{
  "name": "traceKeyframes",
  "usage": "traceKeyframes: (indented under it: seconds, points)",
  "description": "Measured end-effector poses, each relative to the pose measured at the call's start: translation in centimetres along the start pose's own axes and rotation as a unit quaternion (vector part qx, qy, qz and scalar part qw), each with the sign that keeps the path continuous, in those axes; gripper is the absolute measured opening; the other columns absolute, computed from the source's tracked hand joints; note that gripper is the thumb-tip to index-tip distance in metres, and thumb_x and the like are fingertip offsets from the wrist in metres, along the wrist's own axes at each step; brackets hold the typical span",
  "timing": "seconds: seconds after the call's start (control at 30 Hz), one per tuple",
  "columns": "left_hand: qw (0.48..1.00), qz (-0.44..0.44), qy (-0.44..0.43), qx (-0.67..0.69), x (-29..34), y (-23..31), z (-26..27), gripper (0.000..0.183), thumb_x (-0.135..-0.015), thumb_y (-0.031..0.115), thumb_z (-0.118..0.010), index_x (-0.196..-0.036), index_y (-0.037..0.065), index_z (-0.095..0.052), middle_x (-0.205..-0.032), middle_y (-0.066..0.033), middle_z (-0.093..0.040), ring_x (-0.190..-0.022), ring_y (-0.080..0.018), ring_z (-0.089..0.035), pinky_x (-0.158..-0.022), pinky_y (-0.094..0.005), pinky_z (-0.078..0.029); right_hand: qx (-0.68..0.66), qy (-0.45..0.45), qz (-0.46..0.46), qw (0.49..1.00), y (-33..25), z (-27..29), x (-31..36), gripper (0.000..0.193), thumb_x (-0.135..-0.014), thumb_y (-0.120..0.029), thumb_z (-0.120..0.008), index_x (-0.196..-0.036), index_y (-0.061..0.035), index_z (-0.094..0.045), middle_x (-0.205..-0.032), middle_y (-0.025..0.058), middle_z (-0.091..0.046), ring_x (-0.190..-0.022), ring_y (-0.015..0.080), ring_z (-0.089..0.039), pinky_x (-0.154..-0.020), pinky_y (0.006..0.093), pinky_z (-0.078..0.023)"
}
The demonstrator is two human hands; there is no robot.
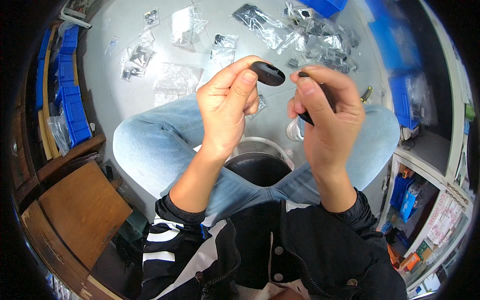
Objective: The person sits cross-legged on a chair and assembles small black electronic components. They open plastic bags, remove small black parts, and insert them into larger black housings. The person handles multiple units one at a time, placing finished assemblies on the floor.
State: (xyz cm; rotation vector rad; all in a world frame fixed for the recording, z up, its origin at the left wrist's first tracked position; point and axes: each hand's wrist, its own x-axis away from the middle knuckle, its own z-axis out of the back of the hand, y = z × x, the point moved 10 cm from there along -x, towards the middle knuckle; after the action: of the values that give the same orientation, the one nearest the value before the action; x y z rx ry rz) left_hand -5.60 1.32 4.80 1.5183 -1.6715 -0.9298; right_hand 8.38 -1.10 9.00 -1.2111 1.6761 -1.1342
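My left hand (225, 102) is closed, pinching a glossy black oval plastic shell (270, 75) between thumb and forefinger. A slot shows along the shell's upper edge. Just to its right, and apart from it, my right hand (332, 107) grips a small dark piece (303, 74) between thumb and fingertip. A second black, rounded part (306, 118) is tucked in that palm, mostly hidden by the fingers. Both hands are raised above my crossed legs in blue jeans (155, 137).
See-through bags of small parts (320, 42) lie on the grey floor ahead. Between my legs is a white-rimmed round black thing (257, 167), with a white coil (295, 130) beyond. Blue bins (75, 115) stand left, a metal shelf (425, 172) right, a yellow-black tool (367, 94) near my right knee.
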Motion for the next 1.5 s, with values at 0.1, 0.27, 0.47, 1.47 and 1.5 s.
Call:
traceKeyframes:
  seconds: [0.1,0.27,0.47,1.47,1.5]
  points:
    - [1.000,-0.009,0.004,-0.019,0.0,0.3,0.0,0.030,-0.090,0.020,-0.053,-0.102,-0.006,-0.056,-0.057,0.0047,-0.036,-0.048,-0.0026,-0.028,-0.041,-0.0189,-0.023,0.033,-0.023,-0.008,0.999,-0.1,-0.5,0.0,0.012,-0.079,0.001,-0.061,-0.090,0.0016,-0.057,-0.092,0.0139,-0.060,-0.058,0.0093,-0.053,-0.051,0.0218,-0.044]
    - [0.998,-0.048,-0.016,-0.037,0.2,0.9,-0.2,0.024,-0.088,0.015,-0.054,-0.102,-0.004,-0.059,-0.058,0.0039,-0.042,-0.049,-0.0019,-0.032,-0.042,-0.0177,-0.026,0.012,-0.042,0.003,0.999,-0.2,-0.9,-0.2,0.011,-0.076,0.002,-0.064,-0.087,0.0024,-0.060,-0.092,0.0116,-0.059,-0.057,0.0084,-0.053,-0.050,0.0196,-0.043]
    - [0.997,-0.061,-0.011,-0.039,0.3,1.0,0.0,0.020,-0.087,0.012,-0.056,-0.101,-0.002,-0.061,-0.060,0.0039,-0.045,-0.050,-0.0014,-0.034,-0.044,-0.0166,-0.027,0.025,-0.060,-0.002,0.998,-0.2,-1.1,-0.1,0.011,-0.077,0.003,-0.062,-0.088,0.0029,-0.059,-0.097,0.0143,-0.056,-0.057,0.0105,-0.052,-0.050,0.0227,-0.045]
    - [0.998,-0.008,0.017,0.060,0.3,-0.2,0.4,0.030,-0.090,0.020,-0.053,-0.103,-0.006,-0.056,-0.056,0.0051,-0.035,-0.047,-0.0023,-0.026,-0.040,-0.0195,-0.021,0.225,-0.076,0.082,0.968,-1.5,-2.5,-0.4,0.008,-0.074,0.007,-0.062,-0.082,0.0049,-0.060,-0.088,0.0110,-0.060,-0.057,0.0084,-0.054,-0.050,0.0188,-0.043]
    - [0.998,-0.001,0.015,0.064,0.1,-0.3,0.3,0.031,-0.090,0.021,-0.053,-0.104,-0.006,-0.056,-0.056,0.0052,-0.035,-0.046,-0.0024,-0.026,-0.040,-0.0194,-0.021,0.204,-0.079,0.067,0.973,-1.2,-2.4,-0.6,0.009,-0.075,0.007,-0.062,-0.083,0.0049,-0.061,-0.088,0.0107,-0.060,-0.057,0.0084,-0.054,-0.050,0.0187,-0.043]
